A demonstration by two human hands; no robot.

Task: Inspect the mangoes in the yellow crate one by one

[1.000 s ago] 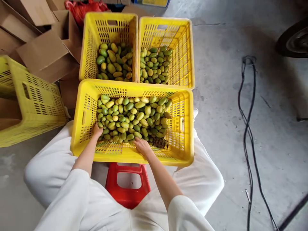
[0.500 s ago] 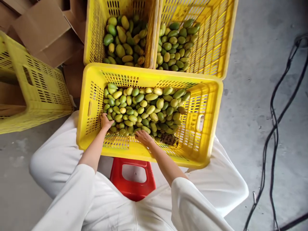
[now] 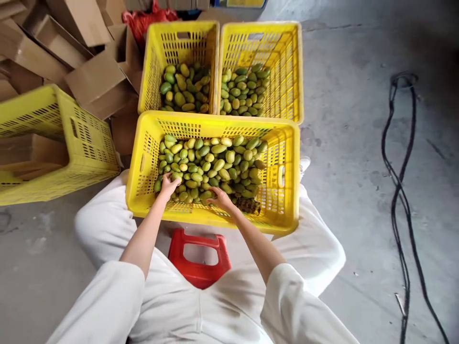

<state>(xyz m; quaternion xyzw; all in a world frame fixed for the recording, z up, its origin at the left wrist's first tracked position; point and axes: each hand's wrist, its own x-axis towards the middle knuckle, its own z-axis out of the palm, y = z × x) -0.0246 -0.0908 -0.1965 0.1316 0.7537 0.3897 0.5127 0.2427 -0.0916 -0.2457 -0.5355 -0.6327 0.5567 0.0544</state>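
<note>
Since half a second ago, the left hand (image 3: 169,186) has moved inward from the left end of the pile, and the right hand (image 3: 222,198) has parted its thumb and fingers more. Both are over small oval fruit (image 3: 210,167), green to yellow, heaped on the floor of a yellow slatted front crate (image 3: 193,216). Near the crate's left end, the left hand curls about a yellow-green fruit (image 3: 176,177); I cannot tell whether it grips it. Near the middle of the near edge, the right hand has thumb and fingers apart around an elongated green fruit (image 3: 207,195); a firm hold cannot be made out. Right of that hand, towards the near right corner, lies a dark, blotchy piece (image 3: 249,206), too unclear to name.

Against the crate's far edge stand two more yellow crates, a left rear crate (image 3: 152,71) and a right rear crate (image 3: 289,71), both with similar fruit inside. Off the left edge, a fourth crate (image 3: 89,138) holds cardboard (image 3: 39,148), with brown boxes (image 3: 96,79) piled behind it. Below the near edge, a red stool (image 3: 201,274) sits between white-trousered legs (image 3: 107,215). Well off the right edge, black cable (image 3: 398,186) runs along the grey floor (image 3: 351,119).
</note>
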